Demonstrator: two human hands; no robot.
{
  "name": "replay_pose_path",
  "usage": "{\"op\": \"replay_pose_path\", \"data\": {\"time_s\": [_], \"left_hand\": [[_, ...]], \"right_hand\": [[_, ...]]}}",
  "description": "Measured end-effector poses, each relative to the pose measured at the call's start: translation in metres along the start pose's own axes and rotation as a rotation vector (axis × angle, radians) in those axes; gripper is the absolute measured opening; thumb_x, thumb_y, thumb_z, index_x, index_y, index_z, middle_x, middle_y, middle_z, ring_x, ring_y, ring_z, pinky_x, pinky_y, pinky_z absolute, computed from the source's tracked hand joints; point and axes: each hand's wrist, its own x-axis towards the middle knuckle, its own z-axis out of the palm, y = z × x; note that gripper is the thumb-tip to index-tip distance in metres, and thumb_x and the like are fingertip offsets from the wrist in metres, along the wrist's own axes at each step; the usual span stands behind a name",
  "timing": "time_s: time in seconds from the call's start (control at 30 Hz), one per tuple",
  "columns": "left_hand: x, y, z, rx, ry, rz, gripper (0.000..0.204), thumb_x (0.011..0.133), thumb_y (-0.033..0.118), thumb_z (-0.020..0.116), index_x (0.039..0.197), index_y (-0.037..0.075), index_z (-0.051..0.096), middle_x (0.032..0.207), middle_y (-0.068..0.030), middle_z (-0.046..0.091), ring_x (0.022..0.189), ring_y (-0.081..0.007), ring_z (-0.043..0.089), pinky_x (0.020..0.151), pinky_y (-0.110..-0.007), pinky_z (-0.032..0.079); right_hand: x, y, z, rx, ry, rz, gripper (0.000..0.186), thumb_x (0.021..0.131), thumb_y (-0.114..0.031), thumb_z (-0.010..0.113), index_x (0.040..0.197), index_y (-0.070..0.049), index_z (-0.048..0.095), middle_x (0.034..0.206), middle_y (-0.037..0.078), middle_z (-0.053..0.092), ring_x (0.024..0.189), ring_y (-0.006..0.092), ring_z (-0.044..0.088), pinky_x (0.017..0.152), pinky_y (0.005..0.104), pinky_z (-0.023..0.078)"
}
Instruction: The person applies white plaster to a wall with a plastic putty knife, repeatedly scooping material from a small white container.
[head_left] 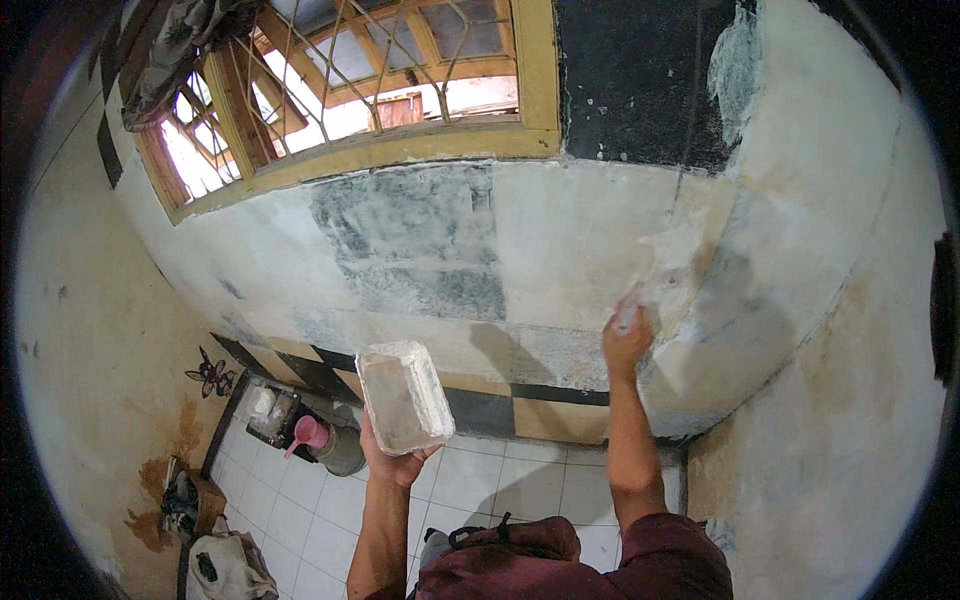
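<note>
My left hand (pixel 392 455) grips a rectangular plastic container (pixel 398 395), its rim and sides smeared with white material, held out over the floor. My right hand (pixel 625 340) is closed on a small pale pinkish tool (pixel 630 305), blurred, raised against the wall (pixel 570 250) below the window (pixel 350 80). I cannot make out whether the tool touches the surface. The wall is patchy cream, white and grey, with a dark square (pixel 650 80) beside the window and a checkered band (pixel 560 415) along its bottom.
A pink dipper (pixel 308 432) sits on a grey bucket (pixel 342 455) beside a dark stand (pixel 270 420) on the white tiled floor (pixel 470 470). Bags and bundled things (pixel 225 570) lie at lower left by the stained side wall (pixel 100 400). Another wall (pixel 820 450) closes in at the right.
</note>
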Motion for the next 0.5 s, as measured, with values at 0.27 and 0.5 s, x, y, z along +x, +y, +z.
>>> {"op": "replay_pose_path", "data": {"time_s": [0.27,0.5], "left_hand": [[0.013,-0.015,0.021,0.031,0.084,-0.069,0.065,0.094,0.057,0.032,0.136,0.010,0.045,0.125,-0.0120,0.059,0.105,-0.0328,0.064,0.076,-0.051,0.059],[0.019,-0.022,0.029,0.033,0.065,-0.099,0.064,0.095,0.057,0.032,0.135,0.010,0.046,0.125,-0.0130,0.059,0.104,-0.0325,0.065,0.076,-0.051,0.059]], "right_hand": [[-0.023,0.026,0.037,-0.065,-0.379,-0.215,0.044,0.072,-0.008,0.066,0.115,0.001,0.059,0.099,0.022,0.065,0.086,0.0397,0.063,0.079,0.0495,0.049],[0.063,0.006,0.018,-0.038,-0.070,-0.007,0.023,0.073,-0.002,0.061,0.095,-0.003,0.060,0.086,0.019,0.063,0.083,0.0403,0.061,0.073,0.0460,0.049]]}}
